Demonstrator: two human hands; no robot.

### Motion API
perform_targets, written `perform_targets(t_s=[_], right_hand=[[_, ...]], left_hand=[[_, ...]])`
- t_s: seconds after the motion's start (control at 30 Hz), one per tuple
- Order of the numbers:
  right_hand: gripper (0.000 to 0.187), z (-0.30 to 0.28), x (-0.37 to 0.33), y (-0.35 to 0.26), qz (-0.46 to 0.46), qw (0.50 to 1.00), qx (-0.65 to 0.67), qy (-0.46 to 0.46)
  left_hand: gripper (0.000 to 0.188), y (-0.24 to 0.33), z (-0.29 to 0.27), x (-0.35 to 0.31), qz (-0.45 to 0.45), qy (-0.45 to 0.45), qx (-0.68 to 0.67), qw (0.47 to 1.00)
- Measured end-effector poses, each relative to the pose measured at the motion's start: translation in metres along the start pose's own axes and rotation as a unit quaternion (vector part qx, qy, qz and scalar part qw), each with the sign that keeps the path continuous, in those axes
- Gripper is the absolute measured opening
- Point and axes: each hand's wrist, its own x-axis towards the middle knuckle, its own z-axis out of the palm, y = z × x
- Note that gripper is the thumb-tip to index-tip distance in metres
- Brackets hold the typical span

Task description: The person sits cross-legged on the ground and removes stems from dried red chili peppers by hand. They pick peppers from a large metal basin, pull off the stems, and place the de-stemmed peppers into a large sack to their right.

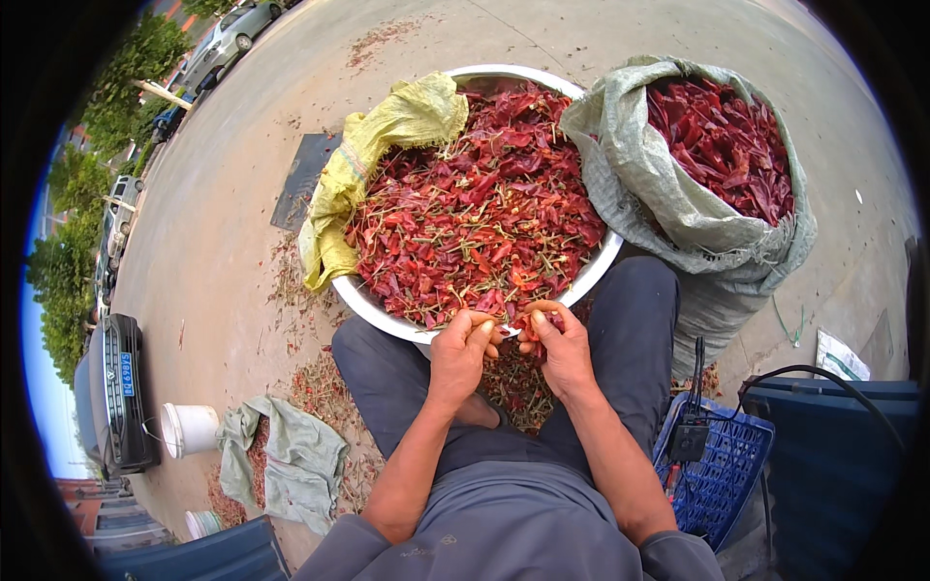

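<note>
Head view, looking straight down at a seated person w/ grey trousers: both hands meet at the near rim of a wide shiny metal basin (593, 274) heaped w/ dried red chilli peppers (475, 213). Left hand (461, 351) is curled shut, fingertips pinching at a chilli by the rim; right hand (559, 349) also closed, thumb and fingers gripping a small dark-red dried chilli (536, 321) just beside the left fingertips. Chillies in the basin look wrinkled, flat, deep red to orange, mixed w/ lots of pale green-brown stalks. A yellow-green woven sack (373, 160) drapes over the basin's left edge. To the right, touching the basin, a grey-green woven sack (678, 208) stands open, rolled down, full of darker red chillies. Stalks and chilli bits lie scattered on the concrete ground (223, 242) between the knees and to the left. Blue plastic crate (717, 465) near right leg; white bucket (189, 428) and crumpled grey-green cloth (291, 460) to the lower left.
</note>
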Motion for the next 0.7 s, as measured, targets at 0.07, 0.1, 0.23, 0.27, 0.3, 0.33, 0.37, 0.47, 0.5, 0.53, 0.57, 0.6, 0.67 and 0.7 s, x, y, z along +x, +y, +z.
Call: perform_targets(t_s=[0.07,0.1,0.23,0.27,0.3,0.33,0.37,0.47,0.5,0.53,0.57,0.6,0.67,0.7], right_hand=[[0.019,0.002,-0.002,-0.002,0.003,1.000,0.000,-0.012],[0.019,0.001,-0.002,-0.002,0.001,1.000,0.004,-0.022],[0.018,-0.001,-0.004,-0.001,0.026,0.995,0.065,-0.066],[0.018,-0.003,-0.004,0.000,0.034,0.993,0.092,-0.069],[0.018,-0.005,-0.004,0.001,0.041,0.989,0.120,-0.072],[0.018,-0.007,-0.004,0.002,0.048,0.985,0.148,-0.075],[0.018,-0.010,-0.004,0.003,0.050,0.981,0.170,-0.080],[0.017,-0.015,-0.004,0.003,0.058,0.967,0.230,-0.096],[0.017,-0.015,-0.005,0.002,0.059,0.962,0.247,-0.101],[0.017,-0.015,-0.005,0.001,0.060,0.957,0.264,-0.106],[0.017,-0.015,-0.006,0.000,0.060,0.956,0.269,-0.098],[0.016,-0.014,-0.006,0.000,0.060,0.956,0.274,-0.091],[0.016,-0.015,-0.006,-0.001,0.059,0.956,0.274,-0.085],[0.016,-0.015,-0.006,-0.002,0.058,0.958,0.269,-0.086]], left_hand=[[0.017,0.000,-0.003,-0.003,-0.012,-0.038,0.047,0.998],[0.024,-0.003,-0.001,-0.006,0.013,-0.030,0.053,0.998],[0.032,0.001,0.009,-0.010,0.044,0.001,-0.011,0.999],[0.032,0.001,0.009,-0.009,0.032,-0.026,-0.017,0.999],[0.032,0.002,0.008,-0.007,0.021,-0.054,-0.023,0.998],[0.031,0.003,0.008,-0.006,0.010,-0.081,-0.028,0.996],[0.030,0.002,0.009,-0.005,0.004,-0.094,-0.037,0.995],[0.028,-0.007,0.010,-0.001,-0.007,-0.122,-0.056,0.991],[0.027,-0.010,0.008,0.002,-0.005,-0.126,-0.056,0.990],[0.026,-0.011,0.008,0.004,-0.003,-0.130,-0.056,0.990],[0.024,-0.011,0.010,0.004,-0.001,-0.132,-0.082,0.988],[0.022,-0.007,0.015,0.003,0.001,-0.136,-0.108,0.985],[0.018,-0.003,0.019,0.003,-0.002,-0.143,-0.142,0.979],[0.016,-0.001,0.020,0.002,-0.007,-0.148,-0.150,0.978]])
